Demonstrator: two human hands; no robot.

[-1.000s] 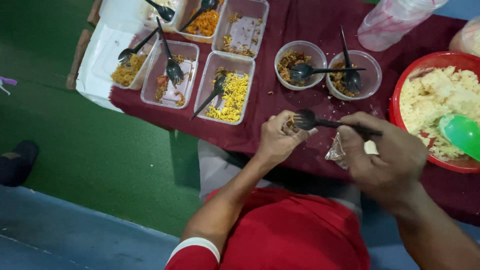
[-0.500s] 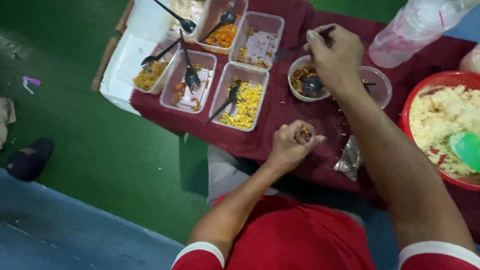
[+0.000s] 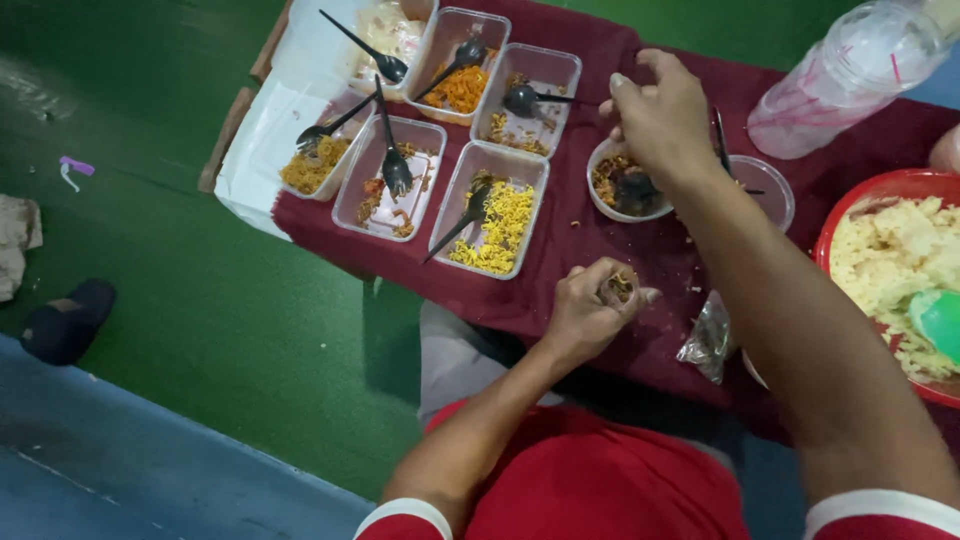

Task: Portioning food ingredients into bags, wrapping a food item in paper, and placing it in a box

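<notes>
- Bench point(image 3: 590, 270): low, covered with a dark red cloth, standing on a green floor point(image 3: 180, 300).
- Left hand point(image 3: 590, 310): curled shut near the front edge of the bench, fingers closed around a small filled shell point(image 3: 620, 288) with brown filling showing at its open top.
- Right hand point(image 3: 665, 120): reaching over the white bowl point(image 3: 625, 185), fingers bent downward and closed on the handle of a black spoon point(image 3: 636, 190), whose scoop lies in the brown mix inside the bowl.
- Clear cup point(image 3: 765, 190): just right of the white bowl, partly hidden by the right forearm; a second black handle rises from it.
- Plastic tubs: six clear rectangular tubs in two rows at the far left of the bench, each with a black spoon in it.
- Front tub point(image 3: 495, 215): holds yellow strands and lies nearest the left hand.
- Middle tub point(image 3: 390, 190): holds a few orange and white scraps.
- Left tub point(image 3: 315, 165): holds yellow-brown crumbs.
- Red basin point(image 3: 880, 195): at the right edge, filled with pale puffed rice; a green scoop point(image 3: 940, 320) rests in it.
- Clear plastic jar point(image 3: 850, 75): lying tilted at the far right corner.
- Small crumpled plastic bag point(image 3: 708, 340): lying on the cloth between the left hand and the red basin.
- Dark sandal point(image 3: 65, 320): on the floor, well apart from the bench.
</notes>
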